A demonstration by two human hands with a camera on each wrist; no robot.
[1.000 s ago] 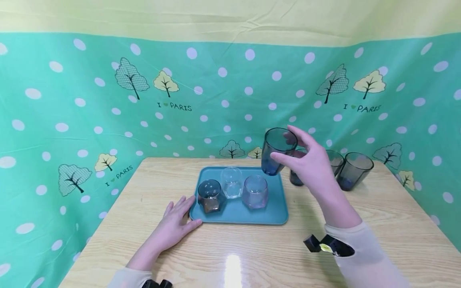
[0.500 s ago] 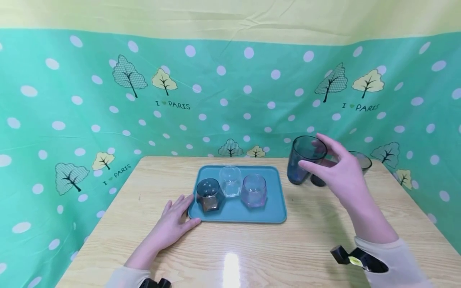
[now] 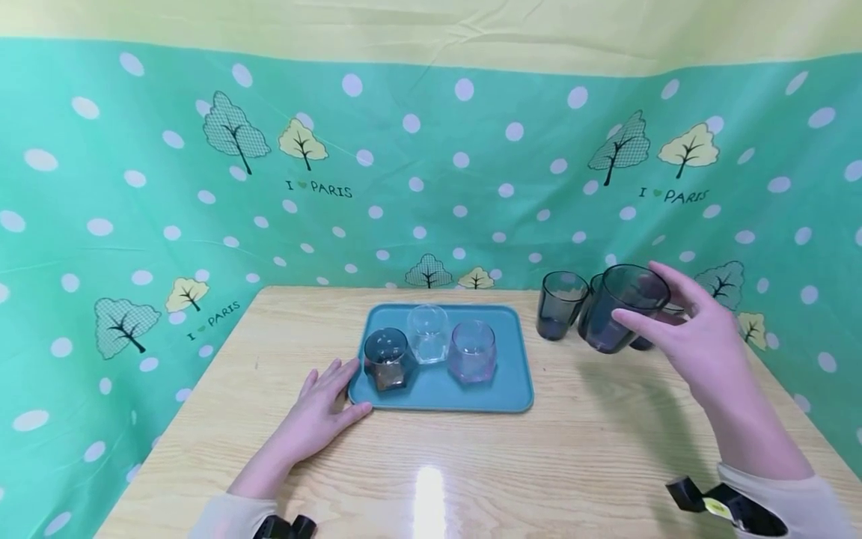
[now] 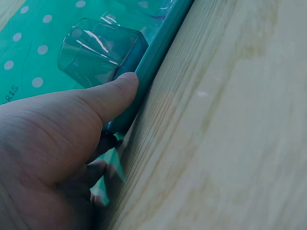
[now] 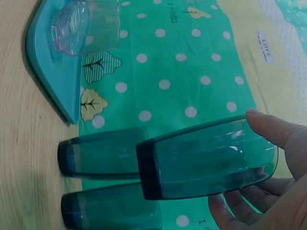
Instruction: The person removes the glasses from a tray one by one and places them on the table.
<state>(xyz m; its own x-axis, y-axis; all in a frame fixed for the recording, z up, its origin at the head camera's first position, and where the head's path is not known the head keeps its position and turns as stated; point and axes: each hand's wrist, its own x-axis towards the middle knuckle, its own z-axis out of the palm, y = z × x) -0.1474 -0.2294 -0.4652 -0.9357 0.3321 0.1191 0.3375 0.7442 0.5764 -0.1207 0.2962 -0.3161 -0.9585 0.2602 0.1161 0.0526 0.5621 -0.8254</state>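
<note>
My right hand (image 3: 700,322) holds a dark tinted glass tumbler (image 3: 622,311) near its rim, thumb on one side and fingers on the other. In the right wrist view the tumbler (image 5: 206,160) is off the table. Standing dark tumblers (image 3: 562,307) are beside and behind it, some partly hidden by the held tumbler and hand. My left hand (image 3: 316,415) rests at the left edge of a blue tray (image 3: 431,400); its thumb touches the rim in the left wrist view. On the tray stand a smoky short glass (image 3: 389,359), a clear glass (image 3: 428,337) and a pinkish glass (image 3: 473,352).
The wooden table (image 3: 471,464) reaches back to a green dotted cloth (image 3: 377,224) hanging behind it. The standing tumblers are close together at the back right, a short gap from the tray's right edge.
My right hand has carried the held tumbler rightward, from above the tray's back right corner to in front of the standing tumblers. My left hand has stayed at the tray.
</note>
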